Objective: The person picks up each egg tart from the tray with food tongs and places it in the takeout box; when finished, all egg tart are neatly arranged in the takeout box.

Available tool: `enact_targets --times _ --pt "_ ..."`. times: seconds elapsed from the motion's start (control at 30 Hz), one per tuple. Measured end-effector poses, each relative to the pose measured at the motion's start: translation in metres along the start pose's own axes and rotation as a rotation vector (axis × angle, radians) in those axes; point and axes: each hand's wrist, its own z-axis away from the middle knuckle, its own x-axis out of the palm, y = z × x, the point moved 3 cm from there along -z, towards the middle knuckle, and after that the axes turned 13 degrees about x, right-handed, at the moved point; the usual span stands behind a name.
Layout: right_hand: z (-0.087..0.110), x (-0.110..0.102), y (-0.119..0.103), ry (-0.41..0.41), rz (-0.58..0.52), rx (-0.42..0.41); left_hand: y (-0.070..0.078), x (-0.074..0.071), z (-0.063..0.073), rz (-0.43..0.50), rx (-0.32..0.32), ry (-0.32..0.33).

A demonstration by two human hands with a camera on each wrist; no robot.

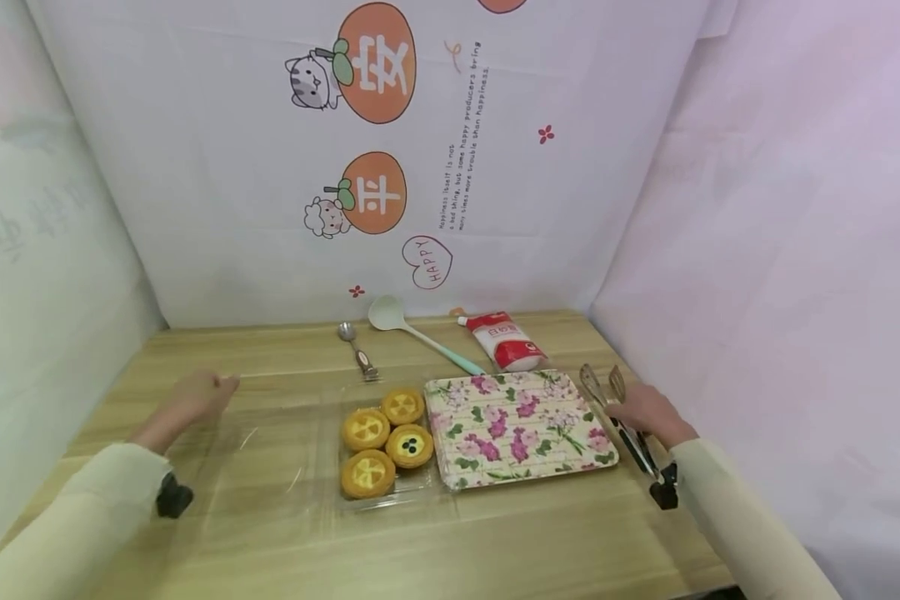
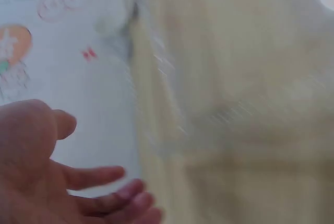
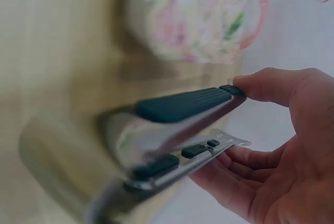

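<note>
My right hand holds metal tongs with dark green grips, its thumb on one arm and fingers under the other. The tongs' tips point away from me, beside the floral tray, their two arms spread apart. Over the left part of the table is my left hand; in the left wrist view its thumb and fingers stand apart with nothing between them. Close by that hand lies the clear plastic lid of a box. Several egg tarts sit in the clear box base, one topped with dark bits.
Behind the tarts lies a small metal spoon. A ladle with a mint handle reaches toward the floral tray's back edge. The red and white pouch rests near the back wall. White printed cloth encloses the table on three sides.
</note>
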Motion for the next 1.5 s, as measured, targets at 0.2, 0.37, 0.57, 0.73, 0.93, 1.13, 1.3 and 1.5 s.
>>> enact_targets --times 0.2,0.37,0.57,0.73,0.93,1.13,1.3,1.5 --pt "-0.011 0.014 0.009 -0.004 0.009 0.01 -0.03 0.026 0.031 0.285 -0.122 -0.101" --pt "-0.015 0.016 0.005 0.001 0.016 0.0 -0.027 0.032 0.036 0.45 -0.097 -0.134" --pt "-0.017 0.02 0.003 -0.011 0.008 0.017 -0.024 0.011 0.042 0.548 -0.034 -0.203" --pt "-0.017 0.011 -0.007 0.109 0.072 -0.051 0.001 -0.039 0.049 0.558 0.116 -0.153" --pt "-0.007 -0.001 -0.059 0.327 0.023 -0.167 0.084 -0.077 0.032 0.494 0.412 0.058" --pt "0.0 0.026 -0.152 0.268 -0.148 -0.324 0.166 -0.016 -0.002 0.198 0.751 0.217" --pt "0.004 0.053 -0.211 0.072 -0.436 -0.347 0.188 0.053 -0.018 -0.036 0.842 0.153" --pt "0.002 0.083 -0.24 -0.194 -0.705 -0.248 0.194 0.099 -0.02 -0.242 0.842 0.061"
